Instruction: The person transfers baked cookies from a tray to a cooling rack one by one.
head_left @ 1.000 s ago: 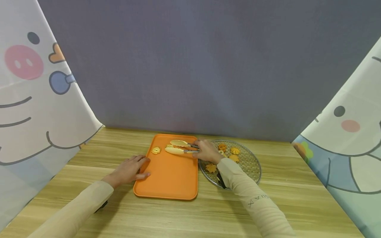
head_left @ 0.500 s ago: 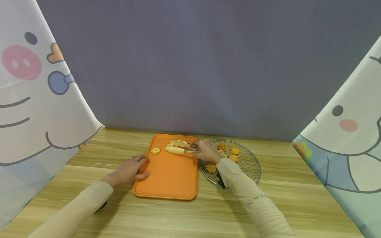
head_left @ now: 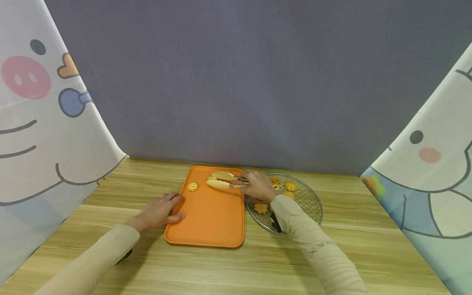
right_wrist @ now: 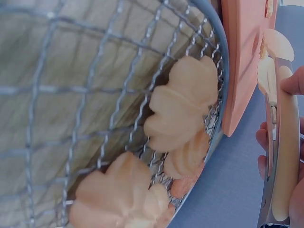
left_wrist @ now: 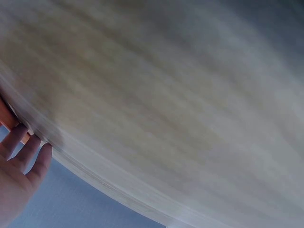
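Observation:
An orange tray (head_left: 206, 223) lies on the wooden table. My left hand (head_left: 161, 210) rests flat on its left edge, fingers straight. My right hand (head_left: 257, 186) grips cream-tipped metal tongs (head_left: 222, 180) over the tray's far end, and a small biscuit sits between the tips. One flower-shaped biscuit (head_left: 192, 187) lies on the tray at the far left. In the right wrist view the tongs (right_wrist: 280, 142) run beside the tray's edge (right_wrist: 242, 61), and my fingers curl round the handle.
A round wire-mesh rack (head_left: 307, 200) with several flower-shaped biscuits (head_left: 291, 186) stands right of the tray; biscuits (right_wrist: 183, 107) fill the right wrist view. Cartoon-printed curtains (head_left: 40, 123) hang at both sides, and a grey backdrop stands behind the table.
The tongs in my right hand have lifted slightly at the tray's far end. My left hand has stayed on the tray's edge.

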{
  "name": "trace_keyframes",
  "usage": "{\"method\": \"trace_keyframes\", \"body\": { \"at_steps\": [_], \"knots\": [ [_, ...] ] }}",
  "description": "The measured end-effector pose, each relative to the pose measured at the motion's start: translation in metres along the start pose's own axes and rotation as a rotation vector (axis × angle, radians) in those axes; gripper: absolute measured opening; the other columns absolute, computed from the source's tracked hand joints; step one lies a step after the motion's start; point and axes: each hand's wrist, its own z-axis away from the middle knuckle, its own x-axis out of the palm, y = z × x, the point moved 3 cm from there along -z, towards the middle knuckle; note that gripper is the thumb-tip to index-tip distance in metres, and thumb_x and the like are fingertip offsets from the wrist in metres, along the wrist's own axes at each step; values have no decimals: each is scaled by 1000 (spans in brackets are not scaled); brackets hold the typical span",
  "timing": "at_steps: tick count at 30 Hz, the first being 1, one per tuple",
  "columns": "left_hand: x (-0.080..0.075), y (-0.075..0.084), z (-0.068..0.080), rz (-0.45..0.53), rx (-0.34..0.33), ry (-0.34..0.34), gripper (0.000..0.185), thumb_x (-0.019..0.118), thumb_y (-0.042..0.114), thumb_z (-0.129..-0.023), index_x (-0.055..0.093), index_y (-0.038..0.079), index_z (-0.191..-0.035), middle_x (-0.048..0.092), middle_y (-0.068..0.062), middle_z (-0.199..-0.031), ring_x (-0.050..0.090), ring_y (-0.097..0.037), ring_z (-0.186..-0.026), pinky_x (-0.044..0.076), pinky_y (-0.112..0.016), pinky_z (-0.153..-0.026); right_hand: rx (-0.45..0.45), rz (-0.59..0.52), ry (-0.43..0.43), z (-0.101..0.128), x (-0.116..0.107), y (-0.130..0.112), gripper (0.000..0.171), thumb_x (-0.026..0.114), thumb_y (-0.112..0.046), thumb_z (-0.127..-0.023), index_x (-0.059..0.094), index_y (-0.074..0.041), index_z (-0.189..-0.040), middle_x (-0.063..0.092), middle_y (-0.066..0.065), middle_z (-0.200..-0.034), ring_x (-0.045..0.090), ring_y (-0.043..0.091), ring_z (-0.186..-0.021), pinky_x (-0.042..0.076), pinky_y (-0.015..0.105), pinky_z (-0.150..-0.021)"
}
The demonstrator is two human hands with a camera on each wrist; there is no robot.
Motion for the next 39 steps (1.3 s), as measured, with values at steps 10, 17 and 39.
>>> {"method": "trace_keyframes", "body": {
  "at_steps": [10, 17, 39],
  "knots": [
    [-3, 2, 0, 12, 1, 3, 59, 59, 49, -83, 54, 6, -123, 53, -20, -124, 51, -41, -112, 42, -58, -88, 1, 9, -6, 9, -11, 4, 47, 68, -27, -79, 59, -6, -121, 61, 9, -117, 59, 22, -94, 50, 41, -78],
    [-2, 1, 0, 14, 2, -3, 60, 58, 50, -83, 54, 6, -124, 52, -20, -125, 51, -41, -112, 42, -58, -88, 2, 27, 2, 20, -20, 9, 45, 68, -23, -77, 60, -8, -119, 62, 8, -113, 60, 20, -86, 49, 36, -67],
    [-1, 0, 0, 14, -3, -11, 62, 59, 50, -83, 54, 5, -124, 52, -20, -125, 50, -42, -113, 41, -60, -87, -101, 144, 51, 63, -40, 22, 44, 70, -23, -76, 62, -10, -117, 64, 8, -108, 59, 16, -77, 46, 28, -60]
  ]
}}
